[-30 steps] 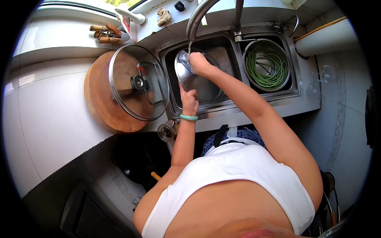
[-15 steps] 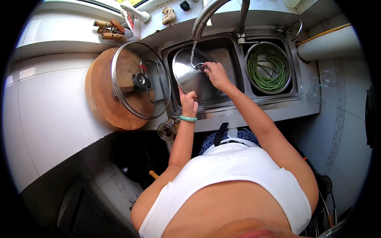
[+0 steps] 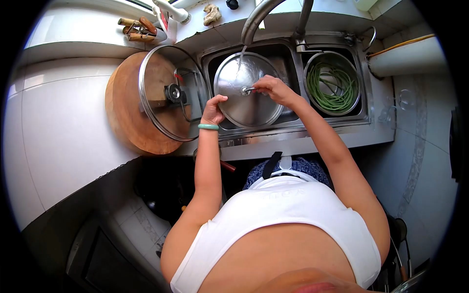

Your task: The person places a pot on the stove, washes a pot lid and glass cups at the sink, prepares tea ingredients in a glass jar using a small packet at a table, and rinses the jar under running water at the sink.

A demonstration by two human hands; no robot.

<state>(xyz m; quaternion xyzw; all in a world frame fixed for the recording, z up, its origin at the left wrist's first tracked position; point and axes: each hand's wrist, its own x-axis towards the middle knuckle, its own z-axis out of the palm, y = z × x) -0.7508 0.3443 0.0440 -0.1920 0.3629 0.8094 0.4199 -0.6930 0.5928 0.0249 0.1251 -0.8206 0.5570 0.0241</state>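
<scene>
A round metal pot lid (image 3: 254, 110) is held over the left sink basin (image 3: 288, 56), its top side facing up. My right hand (image 3: 274, 90) pinches the small loop handle at its middle. At the lid's left rim is my left hand (image 3: 213, 110), thumb on top and the other fingers mostly hidden beneath the edge. Water runs from the faucet (image 3: 251, 27) onto the upper part of the lid.
In the right basin stands a metal bowl (image 3: 355, 97) of long green beans (image 3: 337, 93). To the left, a glass lid (image 3: 142, 93) leans on its edge over a round wooden chopping board (image 3: 122, 97). Knives (image 3: 141, 31) stand in a holder behind.
The pot lid has gone from tilted to nearly flat, facing up under the water. My left hand has shifted left and up along its rim; my right hand keeps its hold on the handle.
</scene>
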